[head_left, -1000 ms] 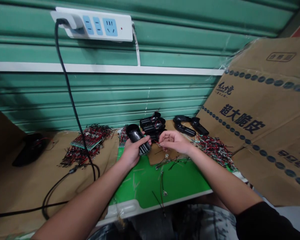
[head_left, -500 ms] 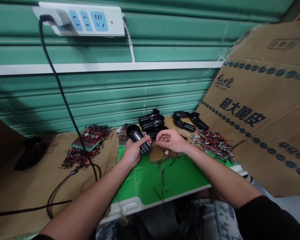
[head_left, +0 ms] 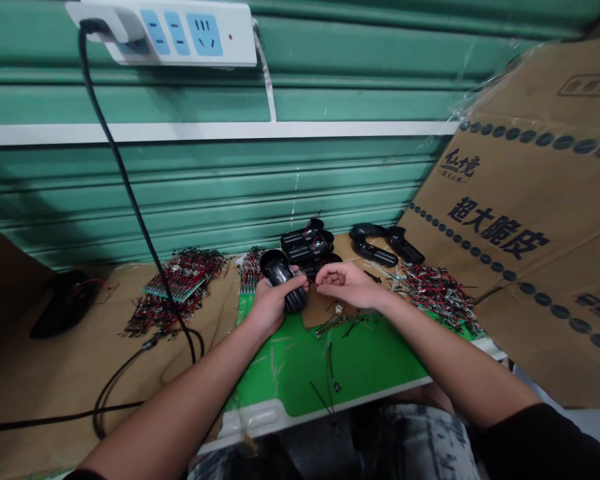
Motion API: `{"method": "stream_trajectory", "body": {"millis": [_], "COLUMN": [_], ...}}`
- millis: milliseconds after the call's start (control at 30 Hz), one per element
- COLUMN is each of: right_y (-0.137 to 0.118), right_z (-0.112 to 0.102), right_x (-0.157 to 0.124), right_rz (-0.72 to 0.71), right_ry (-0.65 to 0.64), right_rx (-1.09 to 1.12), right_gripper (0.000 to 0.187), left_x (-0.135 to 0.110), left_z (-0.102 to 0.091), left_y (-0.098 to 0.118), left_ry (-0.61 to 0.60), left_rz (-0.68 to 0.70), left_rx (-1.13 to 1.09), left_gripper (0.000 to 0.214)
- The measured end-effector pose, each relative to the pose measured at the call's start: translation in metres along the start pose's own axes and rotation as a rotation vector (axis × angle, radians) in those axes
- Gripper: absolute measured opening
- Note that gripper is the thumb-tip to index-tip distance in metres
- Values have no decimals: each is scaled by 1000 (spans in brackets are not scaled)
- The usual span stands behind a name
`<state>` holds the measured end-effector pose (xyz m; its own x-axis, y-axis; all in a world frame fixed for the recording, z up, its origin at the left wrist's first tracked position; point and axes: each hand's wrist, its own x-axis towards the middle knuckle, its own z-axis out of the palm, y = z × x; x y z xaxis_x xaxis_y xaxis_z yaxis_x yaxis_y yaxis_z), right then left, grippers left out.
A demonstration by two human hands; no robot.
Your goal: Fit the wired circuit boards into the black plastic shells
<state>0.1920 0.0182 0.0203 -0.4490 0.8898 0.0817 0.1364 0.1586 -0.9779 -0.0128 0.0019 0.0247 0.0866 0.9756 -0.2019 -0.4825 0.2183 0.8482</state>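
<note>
My left hand (head_left: 275, 300) is wrapped round a black plastic housing (head_left: 282, 277), its hollow side turned up toward me. Close beside it, my right hand (head_left: 347, 285) pinches a thin red wire (head_left: 311, 281) that runs toward the housing. Where the wire ends is too small to make out. Several more black housings (head_left: 307, 241) lie stacked just behind my hands. Below my right hand, small boards with loose wires (head_left: 335, 317) lie over a piece of cardboard (head_left: 316, 312) and the green mat (head_left: 300, 360).
Heaps of red and black wires lie left (head_left: 180, 287) and right (head_left: 435, 293). Black housings (head_left: 380, 243) rest at the back right, another black part (head_left: 63, 307) far left. A black cable (head_left: 125, 180) hangs from the power strip (head_left: 180, 30). A cardboard box (head_left: 530, 200) stands right.
The whole view has shifted slightly, so things appear a little farther right. Both hands keep their grips, the right still pinching the wire beside the housing.
</note>
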Motion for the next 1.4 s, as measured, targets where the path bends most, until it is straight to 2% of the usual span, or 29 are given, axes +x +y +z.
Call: {"method": "stream_trajectory", "body": {"millis": [267, 500, 733, 933, 1133, 1400], "right_y": [-4, -2, -2, -4, -4, -6], "right_z": [-10, -5, -6, -11, -9, -5], "right_x": [-4, -2, -2, -2, -4, -9], "right_rz": [96, 104, 35, -2, -27, -76], "right_ry": [-175, -126, -70, -68, -12, -44], "right_rx": [70, 58, -14, -16, -85, -150], "right_gripper": [40, 40, 33, 36, 35, 23], "left_x": [5, 4, 2, 2, 1, 2], "left_z": [-2, -2, -1, -1, 0, -2], "left_y": [1, 3, 1, 1, 1, 1], "left_ry": [7, -2, -17, -28, -14, -12], "left_rz": [11, 13, 24, 28, 3, -21], "left_rx": [-47, -78, -77, -65, -80, -88], "left_gripper": [60, 56, 54, 55, 56, 55]}}
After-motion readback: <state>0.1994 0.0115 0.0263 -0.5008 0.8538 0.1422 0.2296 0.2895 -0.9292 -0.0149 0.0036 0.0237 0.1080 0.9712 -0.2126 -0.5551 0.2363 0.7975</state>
